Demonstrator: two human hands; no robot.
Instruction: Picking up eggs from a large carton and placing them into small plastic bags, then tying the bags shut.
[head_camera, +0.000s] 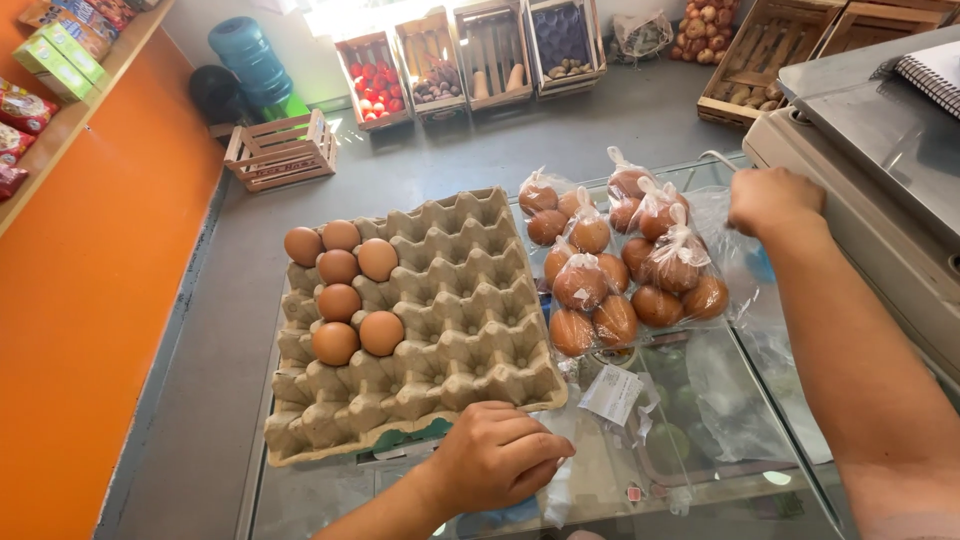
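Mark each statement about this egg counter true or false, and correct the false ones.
1. The egg tray holds seven loose eggs. True.
2. The bags of eggs lie left of the tray. False: they lie to its right.
3. The left hand rests at the tray's near edge. True.
4. The right hand holds an egg. False: it is by a clear plastic bag, no egg in it.
5. The tray sits on a wooden table. False: on a glass counter.
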